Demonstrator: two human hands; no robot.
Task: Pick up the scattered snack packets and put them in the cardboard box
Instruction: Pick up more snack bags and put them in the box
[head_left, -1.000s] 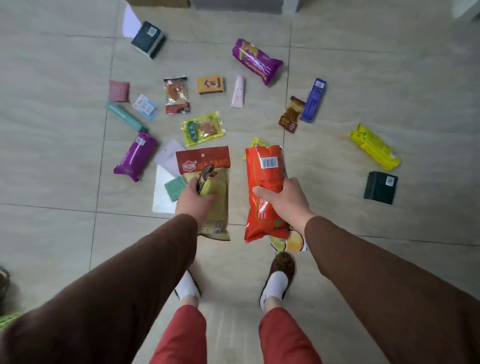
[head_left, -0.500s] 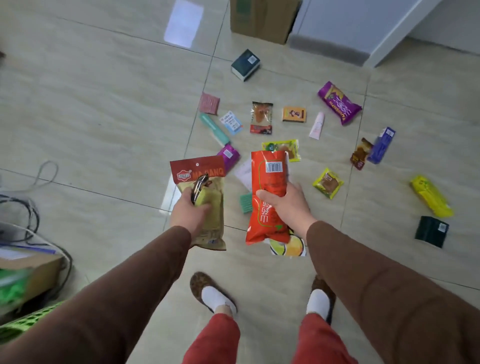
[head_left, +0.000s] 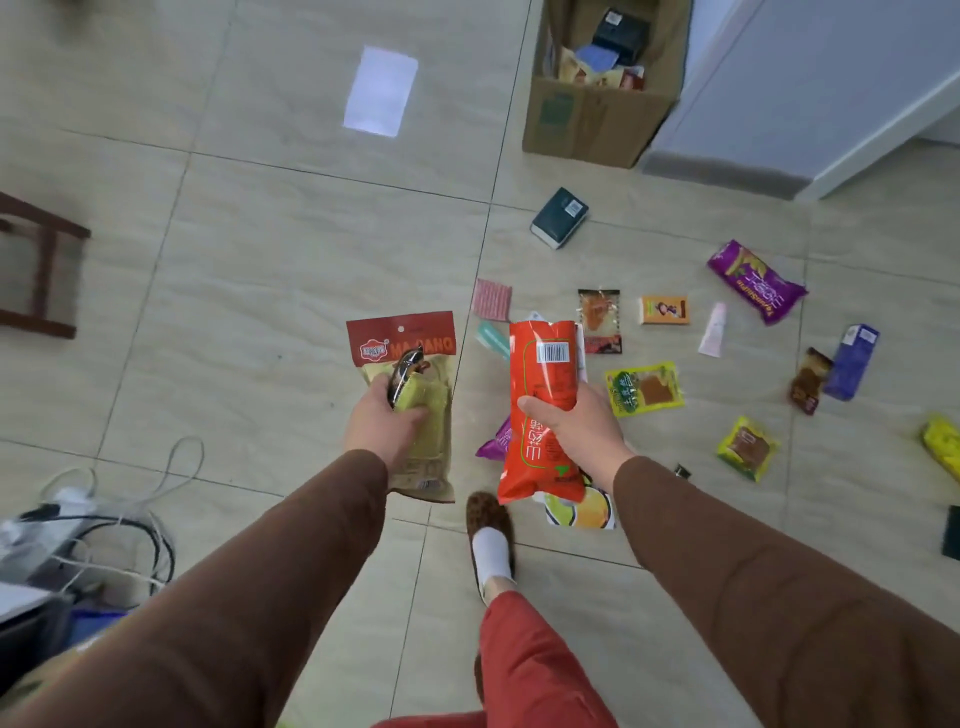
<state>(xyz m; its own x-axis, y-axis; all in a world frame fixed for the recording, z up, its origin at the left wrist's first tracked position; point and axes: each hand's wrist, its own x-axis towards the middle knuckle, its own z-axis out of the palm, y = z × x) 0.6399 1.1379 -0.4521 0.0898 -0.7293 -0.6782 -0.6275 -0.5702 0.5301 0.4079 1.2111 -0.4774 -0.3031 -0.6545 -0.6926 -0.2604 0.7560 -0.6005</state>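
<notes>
My left hand (head_left: 382, 423) grips a tan packet with a red header (head_left: 410, 364), plus a small dark wrapper under the thumb. My right hand (head_left: 571, 426) grips a tall red-orange packet (head_left: 540, 374), and a white packet with citrus pictures (head_left: 582, 512) hangs below it. The open cardboard box (head_left: 592, 124) stands on the floor at the top, holding several packets. Scattered on the tiles to the right lie a purple packet (head_left: 756, 280), a green-yellow packet (head_left: 644, 389), a small orange box (head_left: 664, 310), a dark green box (head_left: 558, 217) and others.
A grey-white cabinet (head_left: 810, 93) stands right of the box. A dark wooden stool (head_left: 36, 270) is at the left edge. Cables and a power strip (head_left: 93, 525) lie at the lower left. My slippered foot (head_left: 491, 540) is stepping forward on the tiles.
The view has swung up and left as I walk forward, bringing the cardboard box fully into sight. Both hands keep the same packets. The scattered packets have shifted to the right.
</notes>
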